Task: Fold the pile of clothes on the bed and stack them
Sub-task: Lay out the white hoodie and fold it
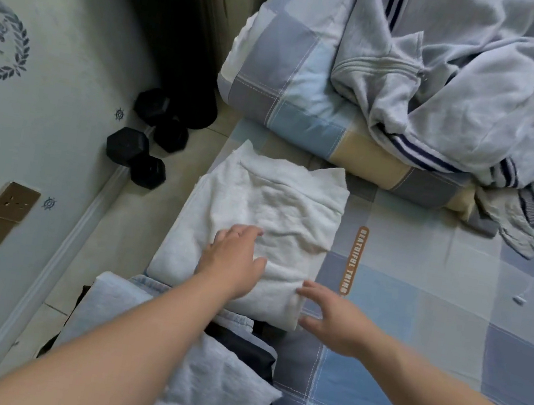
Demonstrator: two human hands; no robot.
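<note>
A folded white garment [278, 211] lies flat on the checked bed sheet [415, 311] near the bed's left edge. My left hand [232, 263] rests flat on its near half, fingers spread. My right hand [331, 316] touches the garment's near right corner with straight fingers. Closer to me sits a stack of folded clothes [216, 368]: a pale blue-grey piece on top, dark and denim pieces beneath. A heap of unfolded grey clothes with navy stripes [464, 103] lies at the far right of the bed.
A folded checked quilt [292, 95] lies across the bed beyond the white garment, under the heap. A white cord end [519, 299] trails on the sheet. Black dumbbells [149, 146] sit on the floor by the wall, left of the bed.
</note>
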